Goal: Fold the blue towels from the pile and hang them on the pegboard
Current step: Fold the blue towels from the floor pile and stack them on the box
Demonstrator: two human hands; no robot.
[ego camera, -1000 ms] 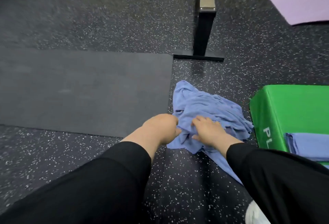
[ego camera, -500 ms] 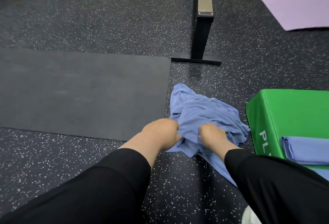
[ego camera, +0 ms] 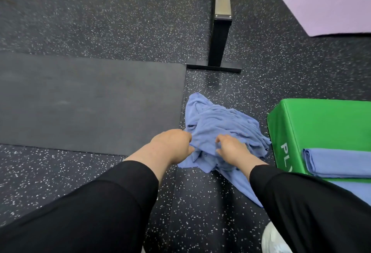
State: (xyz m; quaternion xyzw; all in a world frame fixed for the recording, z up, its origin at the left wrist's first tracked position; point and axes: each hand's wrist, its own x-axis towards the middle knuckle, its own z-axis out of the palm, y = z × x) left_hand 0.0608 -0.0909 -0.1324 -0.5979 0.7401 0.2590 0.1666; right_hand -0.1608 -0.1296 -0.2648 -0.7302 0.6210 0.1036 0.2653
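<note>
We kneel or crouch over a speckled rubber floor, and at nine o'clock lies a large dark mat, flat and bare enough that it looks to us like a likely surface for spreading a towel out. At three o'clock stands a green padded box; on its top, at the near edge, rests a folded blue towel, probably parked there until it goes to the pegboard, which we cannot see in this view. At one o'clock, far off, lies a lilac mat, and at twelve o'clock a black post with a flat foot rises from the floor. In the centre sits the pile of blue towels, crumpled on the floor just beside the dark mat's corner, low enough that both arms reach down to it. Our left hand pinches cloth at the pile's left edge, fingers curled under; our right hand has its fingers bent into the cloth on top, gripping a fold. We judge the two grips are meant to separate one towel from the rest.
</note>
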